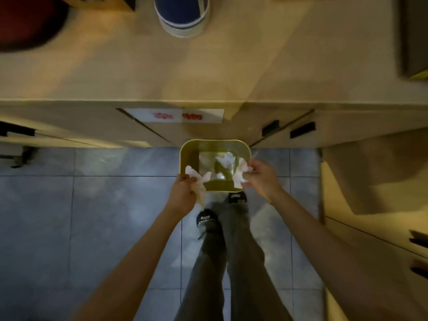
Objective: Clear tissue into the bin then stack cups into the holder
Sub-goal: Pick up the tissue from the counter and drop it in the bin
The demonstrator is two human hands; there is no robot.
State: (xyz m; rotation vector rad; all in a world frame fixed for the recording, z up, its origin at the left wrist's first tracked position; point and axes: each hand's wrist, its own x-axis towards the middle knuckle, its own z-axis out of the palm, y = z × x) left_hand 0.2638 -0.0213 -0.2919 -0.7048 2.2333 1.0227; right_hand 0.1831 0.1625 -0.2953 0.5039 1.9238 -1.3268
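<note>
A green rectangular bin (pixel 188 151) stands on the tiled floor against the cabinet front, with white tissue (pixel 225 159) lying inside it. My left hand (pixel 183 193) grips a crumpled white tissue (pixel 200 181) at the bin's near left corner. Over the bin's right rim, my right hand (pixel 262 177) pinches another crumpled tissue (pixel 239 176). On the countertop at the top centre sits a blue-and-white round object (pixel 183 15), possibly a stack of cups or a holder; it is blurred and cut off by the frame.
A beige countertop (pixel 208 66) runs across the upper half, with cabinet doors and a white label (pixel 178 115) below. A dark red object (pixel 30 22) sits at top left. Another cabinet (pixel 375 205) lines the right side. My legs and shoes (pixel 206 218) stand just behind the bin.
</note>
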